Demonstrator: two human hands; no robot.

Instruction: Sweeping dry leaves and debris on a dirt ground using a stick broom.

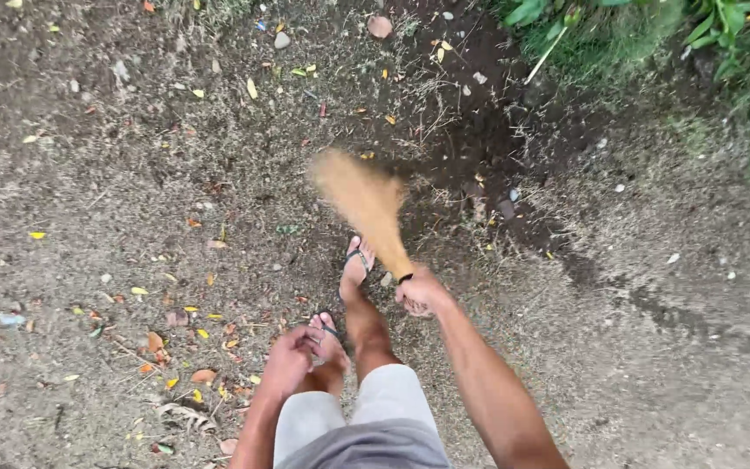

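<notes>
The broom point(365, 207) is a short bundle of tan straw, blurred in mid-swing, its bristles fanned out low over the dirt point(115, 191) just ahead of my feet, the bound end running back into my right hand point(423, 293). What worries me first is my forward foot point(357, 265): the sandal sits right beside the base of the bristles, and a stroke pulled too close could, I judge, rake my toes or catch the strap. The ground is rough too, with small stones point(281, 40) and dry leaves point(193, 308) scattered through it, so a hard sweep could flick grit up at my shins, or snag on the matted dry grass and twist the bundle in my palm. The darker, damper soil point(496, 130) to the right, toward the green plants point(722, 35), would likely smear rather than sweep clean. My right hand is wrapped tight around the bound end, fingers curled fully about it with no gap that I can see, where a dark band circles the straw. My left hand point(286, 360) carries nothing; it hangs loosely curled, fingers half bent, just above my rear foot point(327, 339) and near my knee, touching nothing that I can make out.
</notes>
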